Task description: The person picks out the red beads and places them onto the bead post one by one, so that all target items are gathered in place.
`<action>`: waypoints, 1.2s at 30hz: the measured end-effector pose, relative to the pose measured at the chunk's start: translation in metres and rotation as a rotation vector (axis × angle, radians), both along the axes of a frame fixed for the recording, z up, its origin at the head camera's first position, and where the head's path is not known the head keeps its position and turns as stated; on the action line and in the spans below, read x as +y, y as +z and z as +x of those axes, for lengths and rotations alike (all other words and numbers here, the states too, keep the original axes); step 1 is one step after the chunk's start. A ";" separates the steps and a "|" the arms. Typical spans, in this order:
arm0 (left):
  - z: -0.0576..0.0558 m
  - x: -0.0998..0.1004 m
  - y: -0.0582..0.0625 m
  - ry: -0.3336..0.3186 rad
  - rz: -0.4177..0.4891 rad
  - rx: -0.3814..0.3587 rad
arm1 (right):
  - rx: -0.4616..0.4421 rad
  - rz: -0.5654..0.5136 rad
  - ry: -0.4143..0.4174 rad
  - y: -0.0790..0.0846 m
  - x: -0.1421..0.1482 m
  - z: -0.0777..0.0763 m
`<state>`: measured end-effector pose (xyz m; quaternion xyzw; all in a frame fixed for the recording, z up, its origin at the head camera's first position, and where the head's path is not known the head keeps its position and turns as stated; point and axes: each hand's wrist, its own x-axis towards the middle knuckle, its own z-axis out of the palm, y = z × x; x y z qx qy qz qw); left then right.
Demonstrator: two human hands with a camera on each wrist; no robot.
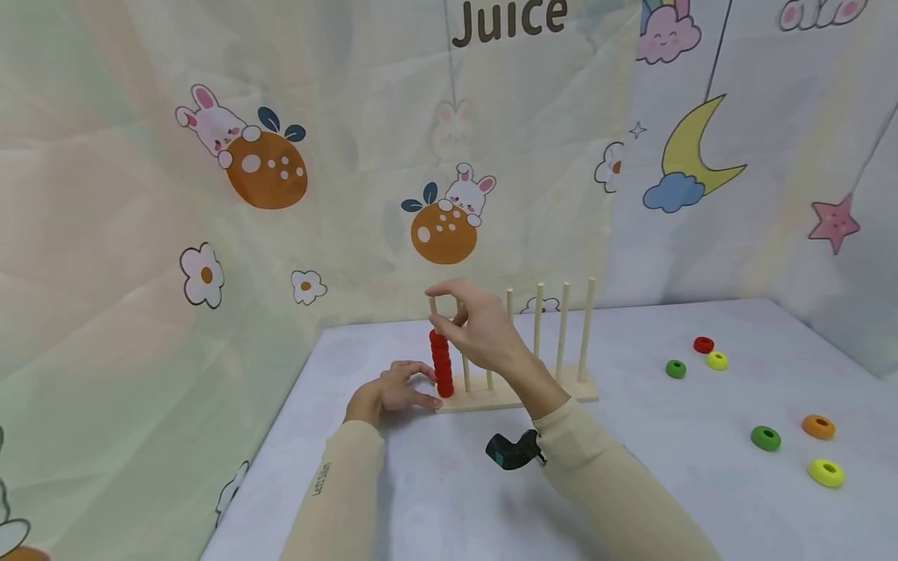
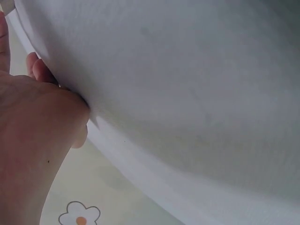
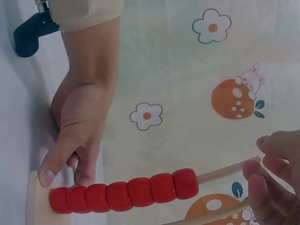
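Note:
A wooden peg stand (image 1: 515, 396) has a row of upright pegs. Several red beads (image 1: 441, 365) are stacked on its leftmost peg, and bare wood shows above them. My left hand (image 1: 398, 385) grips the left end of the base; in the right wrist view its thumb (image 3: 49, 172) rests on the base beside the lowest bead. At the top of that same peg is my right hand (image 1: 484, 326), thumb and index finger spread around the tip. No bead shows between those fingers. The left wrist view shows part of the left hand (image 2: 37, 117), but not the stand.
Loose beads lie on the white table to the right: a red one (image 1: 704, 344), a green one (image 1: 676, 368) and a yellow one (image 1: 717, 360) farther back, with another green (image 1: 765, 438), an orange (image 1: 818, 426) and another yellow (image 1: 826, 472) nearer. A printed cloth (image 1: 365, 195) hangs behind.

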<state>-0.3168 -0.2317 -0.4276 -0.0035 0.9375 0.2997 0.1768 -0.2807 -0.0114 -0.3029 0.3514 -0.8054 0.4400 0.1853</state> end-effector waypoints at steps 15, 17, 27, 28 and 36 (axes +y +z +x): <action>0.004 0.003 0.003 -0.008 0.014 0.006 | -0.007 0.000 0.043 -0.012 0.025 0.006; 0.004 0.002 0.003 -0.002 0.012 0.004 | -0.010 0.006 0.050 -0.014 0.031 0.006; 0.004 0.000 0.005 0.018 0.052 0.019 | 0.014 0.025 0.089 -0.026 0.058 0.004; 0.004 0.001 0.005 0.021 0.057 0.017 | 0.018 0.020 0.090 -0.027 0.060 0.005; 0.007 0.004 0.004 0.025 0.070 0.019 | 0.021 0.029 0.067 -0.038 0.078 0.008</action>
